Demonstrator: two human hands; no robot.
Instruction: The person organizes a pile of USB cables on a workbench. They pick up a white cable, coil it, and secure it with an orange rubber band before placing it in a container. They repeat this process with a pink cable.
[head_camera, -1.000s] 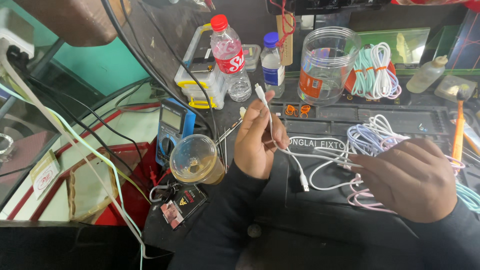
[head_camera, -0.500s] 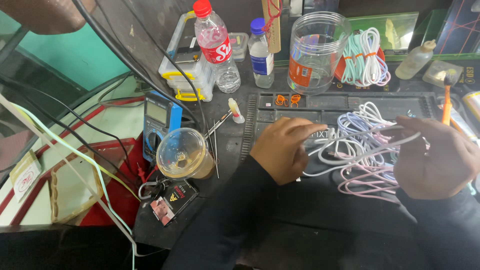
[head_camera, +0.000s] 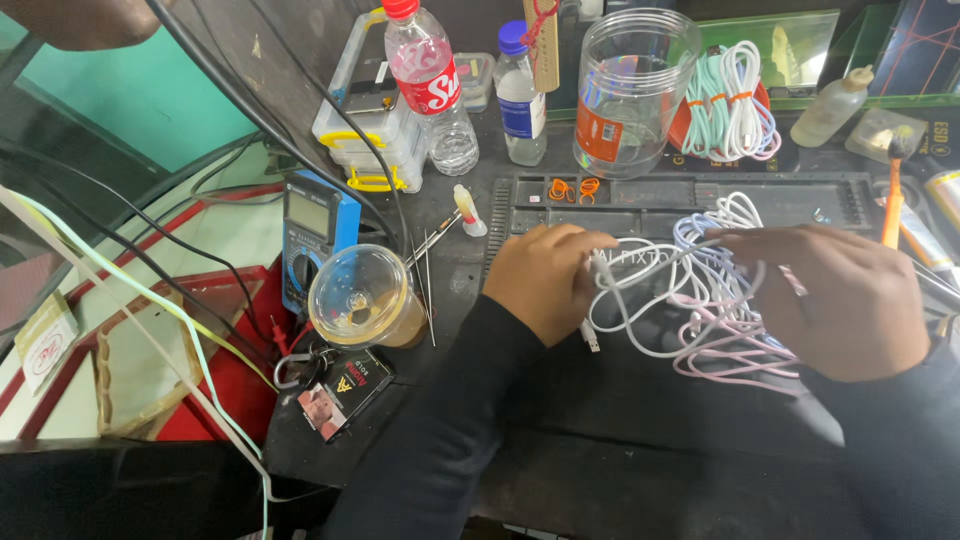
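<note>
On a black work mat (head_camera: 640, 420) lies a loose tangle of white, pale blue and pink cables (head_camera: 715, 310). My left hand (head_camera: 540, 280) rests at the tangle's left side with its fingers closed on a white cable strand. My right hand (head_camera: 835, 300) lies palm-down over the right part of the tangle, a white loop caught under its fingers. Both wrists are in dark sleeves.
Behind the hands stand a clear plastic jar (head_camera: 632, 90), two plastic bottles (head_camera: 430, 85), a bundle of tied cables (head_camera: 730, 100) and a parts tray (head_camera: 690, 195). To the left are a blue multimeter (head_camera: 312, 235), a lidded cup (head_camera: 362, 298), keys and hanging wires (head_camera: 150, 300).
My left hand has come down from holding a cable end upright to the tangle on the mat. My right hand has shifted over the cables, and the view has moved closer.
</note>
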